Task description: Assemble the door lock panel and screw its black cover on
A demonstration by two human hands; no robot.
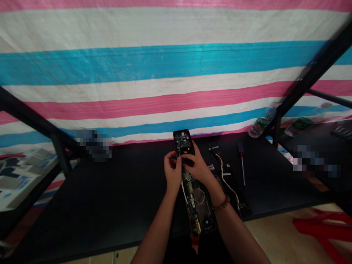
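A long black device housing lies open on the black table, its near end close to the front edge. Inside are brass fittings, thin white wires and, at the far end, a circuit board. My left hand is closed at the housing's left side, thumb and fingers pinched on a white wire just below the board. From the other side, my right hand wraps the housing's right edge, its thumb close to the left fingertips. The fingers hide the exact contact point.
Right of the housing lies a separate black cover with a white cable. A screwdriver rests beyond it. Plastic bottles stand near the right frame post. White boxes sit at far left; a striped sheet hangs behind.
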